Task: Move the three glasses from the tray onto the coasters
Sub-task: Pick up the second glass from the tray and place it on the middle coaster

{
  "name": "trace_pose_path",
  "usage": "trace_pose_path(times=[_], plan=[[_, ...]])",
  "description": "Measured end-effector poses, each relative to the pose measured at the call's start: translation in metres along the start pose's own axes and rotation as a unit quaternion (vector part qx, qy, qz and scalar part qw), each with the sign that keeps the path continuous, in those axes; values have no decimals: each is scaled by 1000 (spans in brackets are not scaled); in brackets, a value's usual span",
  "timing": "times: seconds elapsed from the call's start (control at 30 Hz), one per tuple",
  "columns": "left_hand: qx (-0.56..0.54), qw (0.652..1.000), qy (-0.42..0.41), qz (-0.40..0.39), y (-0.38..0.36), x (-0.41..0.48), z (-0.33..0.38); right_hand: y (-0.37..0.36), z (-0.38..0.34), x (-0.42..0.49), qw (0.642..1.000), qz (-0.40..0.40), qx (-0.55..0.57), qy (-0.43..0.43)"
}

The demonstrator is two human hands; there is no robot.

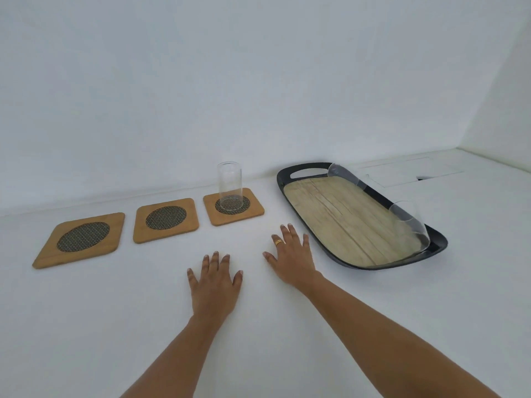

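One clear glass [229,185] stands upright on the right coaster [233,206], a wooden square with a dark mesh disc. The middle coaster [165,220] and the left coaster [81,239] carry nothing. A dark oval tray [301,167] with a wood-look floor lies to the right. Two clear glasses stand along its far side: one at the back [346,176], one near the front right [411,225]. My left hand [214,285] lies flat on the white table, fingers spread, holding nothing. My right hand [290,254], with a ring, is open just left of the tray.
The white table [115,326] meets a white wall close behind the coasters and tray. A flat white panel with a small dark gap [422,177] lies at the back right, beyond the tray.
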State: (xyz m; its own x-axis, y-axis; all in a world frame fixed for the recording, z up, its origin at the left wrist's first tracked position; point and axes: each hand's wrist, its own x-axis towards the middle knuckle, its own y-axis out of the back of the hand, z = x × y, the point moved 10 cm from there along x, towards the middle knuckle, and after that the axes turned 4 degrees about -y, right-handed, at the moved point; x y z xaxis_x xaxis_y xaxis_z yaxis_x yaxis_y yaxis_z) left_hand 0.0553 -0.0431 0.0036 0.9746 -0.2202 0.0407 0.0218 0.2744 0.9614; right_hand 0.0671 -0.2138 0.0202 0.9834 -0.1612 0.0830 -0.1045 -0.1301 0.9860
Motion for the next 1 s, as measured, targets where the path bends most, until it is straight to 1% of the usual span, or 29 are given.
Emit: trace_pose_path(times=[0.13, 0.27, 0.43, 0.57, 0.7, 0.77, 0.9, 1.0], plan=[[-10, 999, -41, -2, -9, 2, 44, 30, 55, -9, 997, 35, -23, -66], [-8, 998, -68, -13, -18, 5, 68, 59, 117, -13, 988, 58, -42, -139], [-3, 997, -79, -22, -26, 5, 70, 88, 186, -19, 965, 66, -69, -245], [-3, 997, -82, -10, -23, 4, 69, 95, 219, -26, 950, 40, -79, -299], [-5, 997, -82, -11, -23, 4, 69, 88, 236, -32, 941, -6, -67, -333], [-7, 997, -81, -11, -23, 4, 69, 85, 239, -34, 935, -24, -86, -342], [-10, 997, -81, -10, -23, 4, 68, 99, 229, -32, 934, 28, -161, -316], [-9, 997, -81, -8, -23, 4, 69, 108, 222, -27, 933, 66, -180, -304]])
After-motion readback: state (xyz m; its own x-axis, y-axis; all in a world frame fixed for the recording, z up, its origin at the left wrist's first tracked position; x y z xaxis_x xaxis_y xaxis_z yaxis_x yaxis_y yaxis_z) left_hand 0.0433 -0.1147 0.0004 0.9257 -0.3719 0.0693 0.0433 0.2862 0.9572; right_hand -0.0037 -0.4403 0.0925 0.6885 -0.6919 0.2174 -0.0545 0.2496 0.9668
